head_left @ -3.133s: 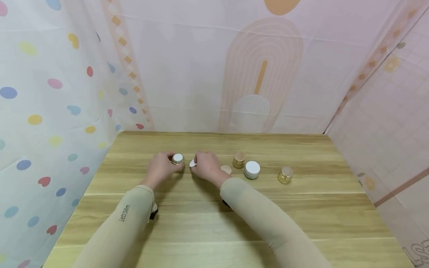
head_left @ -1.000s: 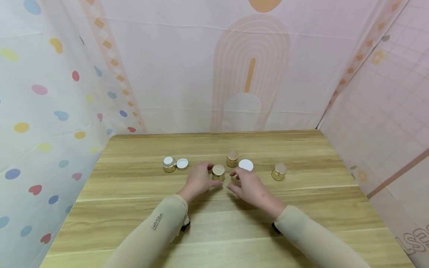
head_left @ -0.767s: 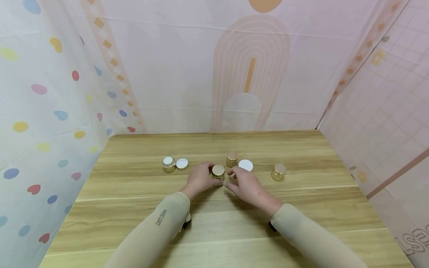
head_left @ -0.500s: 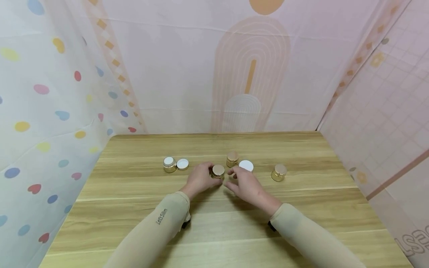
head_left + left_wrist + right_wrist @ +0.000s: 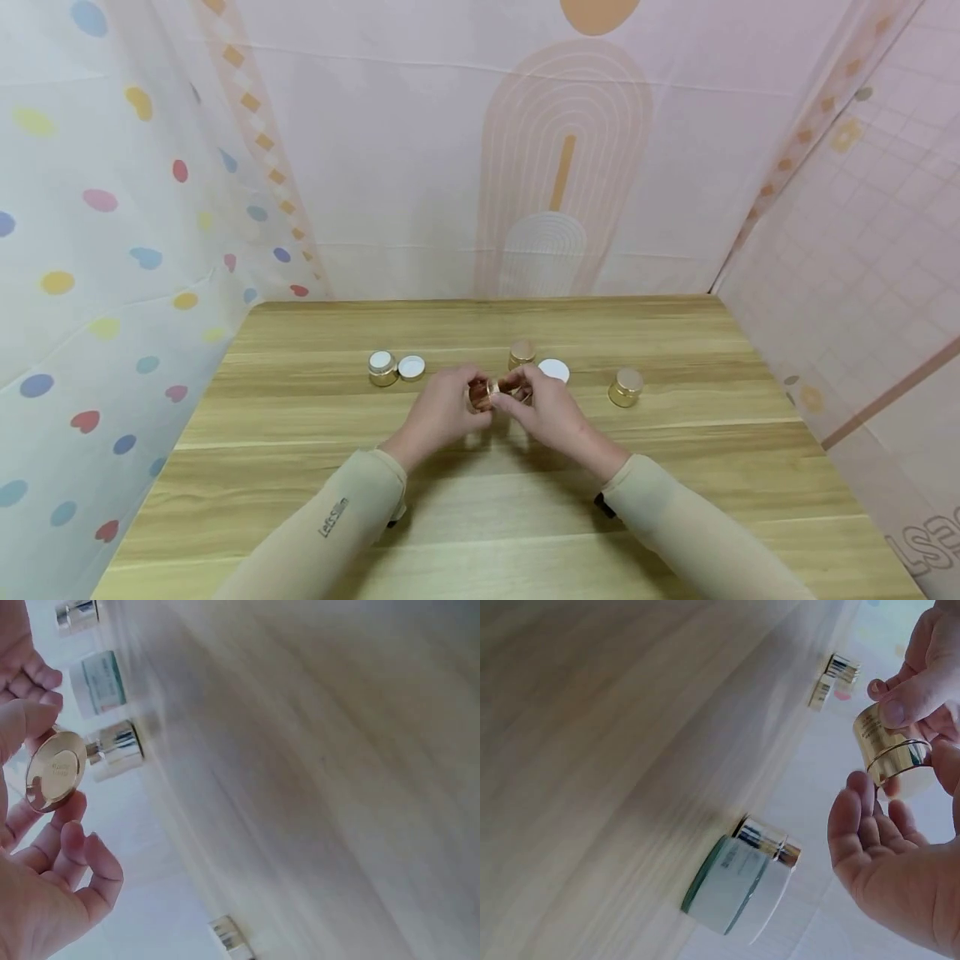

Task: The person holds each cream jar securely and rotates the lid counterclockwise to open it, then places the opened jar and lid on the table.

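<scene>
A small gold jar (image 5: pixel 480 397) is tipped on its side between both hands, above the table. My left hand (image 5: pixel 437 410) grips the body; printed lettering on it shows in the right wrist view (image 5: pixel 876 736). My right hand (image 5: pixel 553 414) holds the lid end with thumb and fingers. The jar's round gold base (image 5: pixel 58 771) faces the left wrist camera. To the left stands an uncapped gold jar (image 5: pixel 382 369) with a white disc on top, and beside it a lid (image 5: pixel 411 367) lies with its white inside up.
Just behind the right hand are another gold jar (image 5: pixel 522 353) and a wider white-lidded jar (image 5: pixel 554 370), both partly hidden. Farther right stands one more gold jar (image 5: pixel 625 388). All rest on a wood-grain table (image 5: pixel 480 533) backed by patterned cloth walls.
The left hand has lifted the gold jar from upright and tipped it sideways. The right hand's fingers have closed onto its lid end. Earlier, the hands left the uncapped jar and its lid at left.
</scene>
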A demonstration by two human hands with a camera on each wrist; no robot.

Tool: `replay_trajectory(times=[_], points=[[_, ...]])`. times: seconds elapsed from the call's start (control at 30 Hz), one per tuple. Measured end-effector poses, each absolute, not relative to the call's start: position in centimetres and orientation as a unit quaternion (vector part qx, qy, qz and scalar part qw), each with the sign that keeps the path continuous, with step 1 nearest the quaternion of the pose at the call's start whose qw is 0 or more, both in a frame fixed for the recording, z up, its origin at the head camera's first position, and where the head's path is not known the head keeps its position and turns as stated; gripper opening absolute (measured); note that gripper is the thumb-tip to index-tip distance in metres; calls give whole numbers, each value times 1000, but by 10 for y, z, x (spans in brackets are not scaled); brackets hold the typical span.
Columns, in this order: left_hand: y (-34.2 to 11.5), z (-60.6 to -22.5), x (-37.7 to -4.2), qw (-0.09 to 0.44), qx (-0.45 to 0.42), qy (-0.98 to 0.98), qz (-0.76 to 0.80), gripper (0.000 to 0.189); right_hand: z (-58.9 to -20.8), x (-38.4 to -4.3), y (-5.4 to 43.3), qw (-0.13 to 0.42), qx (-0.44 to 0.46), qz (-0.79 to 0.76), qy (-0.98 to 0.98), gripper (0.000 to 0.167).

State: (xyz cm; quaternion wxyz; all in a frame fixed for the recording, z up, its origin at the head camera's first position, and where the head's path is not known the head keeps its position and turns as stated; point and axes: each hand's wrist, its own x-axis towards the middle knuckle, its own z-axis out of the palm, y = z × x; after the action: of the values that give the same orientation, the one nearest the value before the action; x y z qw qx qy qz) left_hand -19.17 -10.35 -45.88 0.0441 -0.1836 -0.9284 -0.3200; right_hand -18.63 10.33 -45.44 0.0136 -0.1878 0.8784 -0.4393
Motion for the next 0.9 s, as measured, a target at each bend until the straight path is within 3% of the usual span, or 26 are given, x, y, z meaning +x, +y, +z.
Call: replay_trajectory(times=[0.23,0.53,0.9], points=[[-112,-454,-175,79,-190,-940,-274,47,-444,-184,100,68,-190,-481,853,52],[-122,-448,-157,131,-231,-935,-233,47,-438,-178,94,117,-204,-505,830,37],[-133,-439,-154,137,-251,-922,-259,38,-435,-175,87,103,-243,-499,825,36]])
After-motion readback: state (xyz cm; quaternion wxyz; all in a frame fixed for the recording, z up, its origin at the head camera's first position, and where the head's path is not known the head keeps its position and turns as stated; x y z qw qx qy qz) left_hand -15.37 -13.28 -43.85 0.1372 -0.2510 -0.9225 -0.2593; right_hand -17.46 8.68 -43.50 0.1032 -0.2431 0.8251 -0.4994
